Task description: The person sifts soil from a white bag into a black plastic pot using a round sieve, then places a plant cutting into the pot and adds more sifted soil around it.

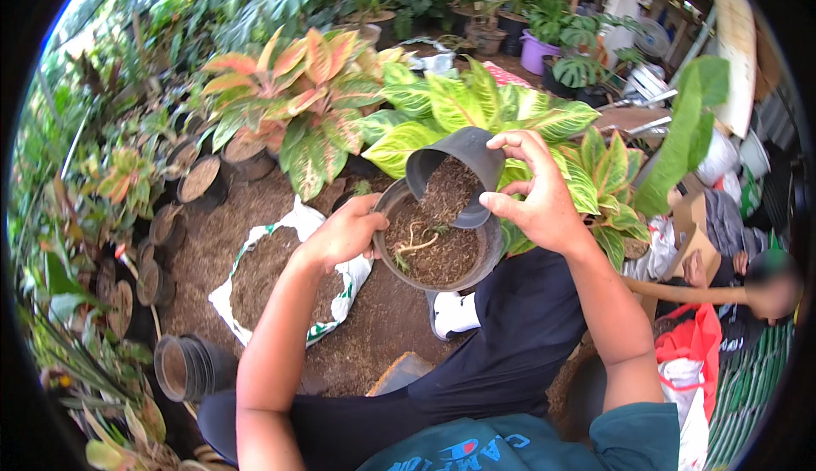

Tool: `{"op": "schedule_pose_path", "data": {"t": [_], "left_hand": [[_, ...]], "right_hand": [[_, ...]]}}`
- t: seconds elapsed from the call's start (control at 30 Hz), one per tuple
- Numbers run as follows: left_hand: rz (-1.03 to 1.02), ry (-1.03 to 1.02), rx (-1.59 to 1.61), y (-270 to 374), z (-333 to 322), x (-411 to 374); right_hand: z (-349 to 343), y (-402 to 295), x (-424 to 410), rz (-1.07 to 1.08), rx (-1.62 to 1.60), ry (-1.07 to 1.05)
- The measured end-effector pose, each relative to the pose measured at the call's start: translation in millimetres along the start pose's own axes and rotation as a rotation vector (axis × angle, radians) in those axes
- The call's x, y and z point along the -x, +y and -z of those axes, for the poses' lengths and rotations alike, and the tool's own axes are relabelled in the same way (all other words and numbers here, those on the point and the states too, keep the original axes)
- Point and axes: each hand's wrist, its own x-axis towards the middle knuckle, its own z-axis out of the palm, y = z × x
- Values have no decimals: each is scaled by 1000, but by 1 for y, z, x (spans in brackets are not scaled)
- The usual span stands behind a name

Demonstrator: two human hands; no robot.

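My left hand [347,232] grips the rim of a round black plastic pot [491,254] that holds brown potting mix [446,264]. On that mix lies a small plant cutting with pale stems [424,243] and a few green leaf tips. My right hand [535,190] holds a smaller black nursery pot [488,152] tilted over the first one. Loose potting mix [451,184] shows inside the tilted pot, near its mouth. Below my left wrist stands an open white sack [226,318] filled with brown growing mix [274,273].
Colourful aglaonema plants [312,82] and yellow-green ones [472,104] stand just beyond my hands. Stacked black pots [194,366] lie at lower left; soil-filled pots [203,181] line the left. Another person [758,286] is at the right, near a cardboard box [692,229] and a red bag [692,343].
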Motion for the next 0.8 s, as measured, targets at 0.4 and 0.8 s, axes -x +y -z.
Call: {"op": "schedule_pose_path", "data": {"t": [0.4,0.8], "left_hand": [[311,205,-196,-82,68,88],[459,743,-70,-245,123,182]], "right_hand": [[-123,-21,-65,95,19,-433],[-331,8,-59,292,36,-392]]}}
